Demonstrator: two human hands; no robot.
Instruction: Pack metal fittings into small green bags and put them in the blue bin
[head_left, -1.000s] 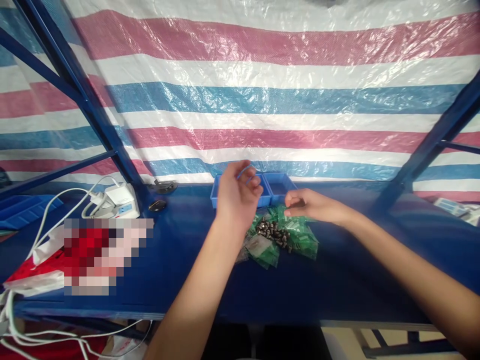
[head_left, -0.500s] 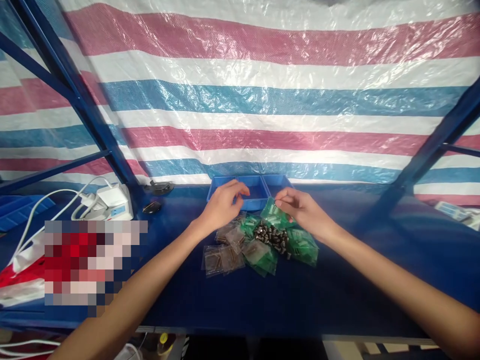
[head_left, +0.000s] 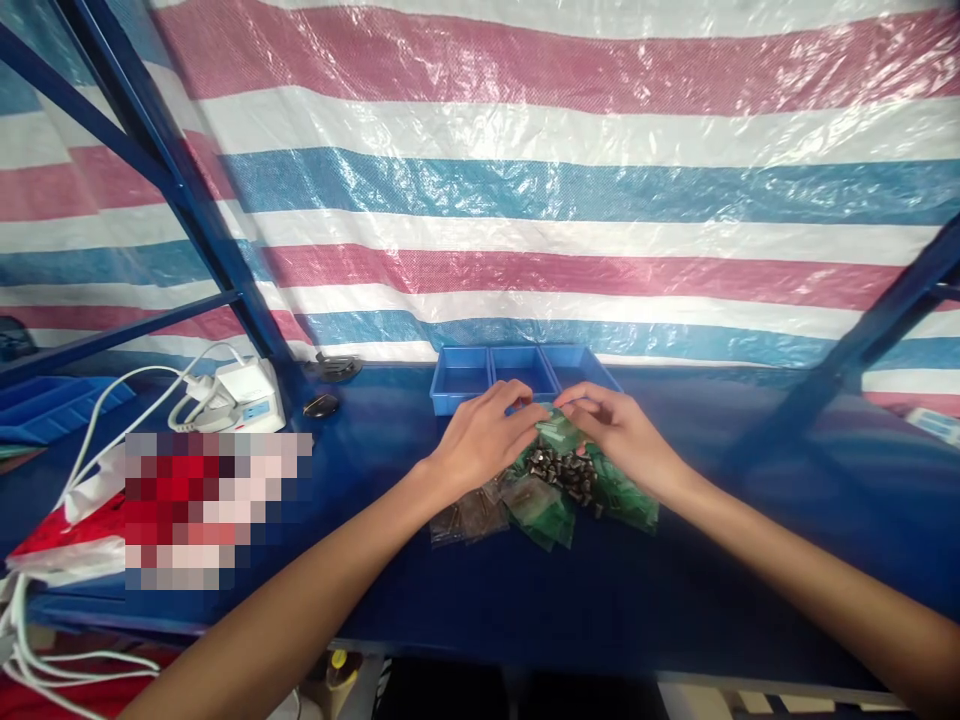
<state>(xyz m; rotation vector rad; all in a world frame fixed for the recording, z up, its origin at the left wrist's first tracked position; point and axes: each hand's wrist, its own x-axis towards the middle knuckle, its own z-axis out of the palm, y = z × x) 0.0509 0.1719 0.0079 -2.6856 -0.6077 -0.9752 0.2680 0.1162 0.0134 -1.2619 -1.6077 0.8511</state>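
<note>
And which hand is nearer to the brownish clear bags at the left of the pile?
The left. The left hand is just beyond the brownish clear bags; the right hand is farther off, to the right, past the small metal pieces.

I see glare speckling the far striped sheet (head_left: 555, 190), my blue table (head_left: 637, 590) darker, coarse pixelation at left.
</note>
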